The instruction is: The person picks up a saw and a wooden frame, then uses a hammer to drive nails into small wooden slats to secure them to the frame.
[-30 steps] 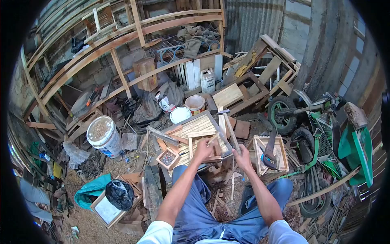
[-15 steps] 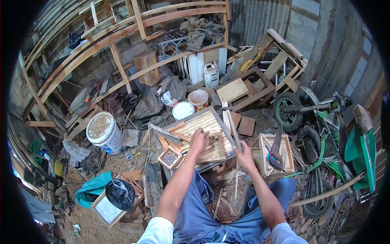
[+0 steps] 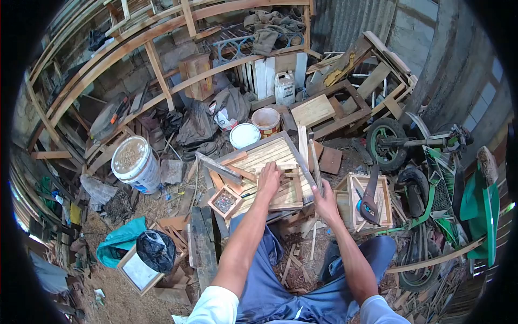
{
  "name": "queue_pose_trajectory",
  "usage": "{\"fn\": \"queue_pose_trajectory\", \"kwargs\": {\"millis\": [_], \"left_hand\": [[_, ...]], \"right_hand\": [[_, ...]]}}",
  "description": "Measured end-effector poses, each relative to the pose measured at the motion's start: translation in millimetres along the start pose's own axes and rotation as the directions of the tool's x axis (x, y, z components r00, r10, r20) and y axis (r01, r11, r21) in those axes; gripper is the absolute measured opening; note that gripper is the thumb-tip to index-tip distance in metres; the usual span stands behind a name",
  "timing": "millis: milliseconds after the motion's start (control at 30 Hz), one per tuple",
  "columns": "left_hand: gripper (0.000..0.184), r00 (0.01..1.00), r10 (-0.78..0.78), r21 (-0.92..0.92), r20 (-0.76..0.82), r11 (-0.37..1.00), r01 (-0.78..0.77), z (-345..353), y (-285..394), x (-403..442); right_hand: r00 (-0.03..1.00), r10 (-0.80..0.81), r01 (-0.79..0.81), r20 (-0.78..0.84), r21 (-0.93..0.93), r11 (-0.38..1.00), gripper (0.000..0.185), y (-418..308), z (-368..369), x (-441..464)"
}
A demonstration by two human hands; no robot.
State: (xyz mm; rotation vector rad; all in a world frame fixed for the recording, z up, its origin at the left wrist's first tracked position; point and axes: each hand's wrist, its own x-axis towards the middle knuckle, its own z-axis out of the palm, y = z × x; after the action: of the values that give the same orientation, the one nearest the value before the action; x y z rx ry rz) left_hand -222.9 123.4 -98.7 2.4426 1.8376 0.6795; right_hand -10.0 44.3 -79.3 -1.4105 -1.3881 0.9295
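In front of me lies a slatted wooden panel [image 3: 272, 152] with a grey-edged board along its right side. My left hand [image 3: 269, 181] rests on it, fingers curled over a small wooden strip [image 3: 290, 174]; the fingertips are partly hidden. My right hand [image 3: 325, 204], beside the panel's right edge, is closed around the lower handle of a hammer [image 3: 315, 162]. The hammer stands nearly upright, its head hard to make out at the far end. Left of the panel sits a small wooden box [image 3: 225, 201] of nails or screws.
A handsaw [image 3: 369, 200] lies across a wooden tray [image 3: 386, 213] on the right, near a small green motorbike [image 3: 426, 189]. White buckets [image 3: 135, 162] stand left and behind. Wood scraps and sawdust cover the ground. A curved wooden frame [image 3: 156, 75] spans the back.
My left hand has shifted slightly right and up across the panel, lying flatter over the wood. The hammer in my right hand has turned more upright. The view has shifted a little.
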Motion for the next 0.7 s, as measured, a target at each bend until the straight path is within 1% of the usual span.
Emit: {"fn": "queue_pose_trajectory", "kwargs": {"millis": [100,133,200,233,267,300,367,433,467,567,600,633,667,700], "left_hand": [[0.02,0.998,0.046,0.041,-0.042,0.998,-0.045,3.3,2.4,-0.3],[0.02,0.998,0.028,0.061,-0.059,0.998,-0.024,10.5,-1.4,0.1],[0.028,0.995,-0.002,0.101,-0.099,0.995,0.012,21.9,-6.5,0.8],[0.027,0.995,-0.022,0.095,-0.092,0.995,0.031,20.9,-8.4,2.1],[0.026,0.996,-0.038,0.084,-0.08,0.996,0.045,20.6,-11.0,1.2],[0.025,0.997,-0.047,0.069,-0.064,0.996,0.051,18.3,-10.6,2.4],[0.026,0.997,-0.064,0.048,-0.044,0.997,0.066,16.1,-8.7,2.8],[0.026,0.996,-0.073,0.037,-0.058,0.996,0.075,0.3,-5.8,3.1],[0.026,0.996,-0.09,-0.04,-0.003,0.995,0.089,-6.7,-2.4,1.6],[0.035,0.962,-0.165,-0.114,-0.217,0.983,0.143,-7.8,4.9,-1.8],[0.039,0.941,-0.285,-0.167,-0.183,0.952,0.256,-12.2,7.9,-0.8],[0.038,0.891,-0.407,-0.202,-0.202,0.907,0.369,-17.0,10.1,0.3],[0.037,0.824,-0.526,-0.242,-0.212,0.845,0.477,-20.4,11.7,-2.5],[0.036,0.742,-0.636,-0.282,-0.214,0.767,0.576,-23.2,10.5,-5.2]], "right_hand": [[1.0,0.016,-0.016,0.002,0.09,0.996,0.037,4.5,-0.4,5.8],[0.999,0.039,-0.041,0.018,0.153,0.987,0.037,-6.9,-2.0,1.7],[0.996,0.074,-0.083,0.047,0.264,0.961,0.037,-31.5,-5.2,-7.5],[0.998,-0.057,0.06,-0.03,0.125,0.99,0.037,-24.4,-3.9,-4.8],[0.977,-0.191,0.19,-0.093,-0.029,0.981,0.037,-12.7,-2.4,-2.3],[0.935,-0.326,0.297,-0.141,-0.191,0.936,0.037,-10.3,-6.0,-3.6],[0.992,-0.084,0.086,-0.089,0.016,0.996,0.033,-3.2,-14.9,-11.0],[0.99,0.143,-0.144,0.022,0.222,0.964,0.03,-5.6,-12.9,-16.3],[0.989,0.145,-0.148,0.029,0.258,0.955,0.03,-7.3,-13.1,-19.6],[0.996,0.053,-0.038,-0.073,0.202,0.979,0.03,-25.2,-8.7,-32.1],[0.995,0.071,-0.055,-0.07,0.215,0.975,0.033,-21.1,-11.2,-31.3],[0.988,-0.087,0.09,-0.129,0.019,0.996,0.033,-4.4,-14.8,-24.4],[0.956,-0.249,0.219,-0.155,-0.187,0.958,0.034,20.1,-18.9,-16.3],[0.984,-0.133,0.119,-0.12,-0.115,0.986,0.035,13.8,-21.5,-17.6]]}}
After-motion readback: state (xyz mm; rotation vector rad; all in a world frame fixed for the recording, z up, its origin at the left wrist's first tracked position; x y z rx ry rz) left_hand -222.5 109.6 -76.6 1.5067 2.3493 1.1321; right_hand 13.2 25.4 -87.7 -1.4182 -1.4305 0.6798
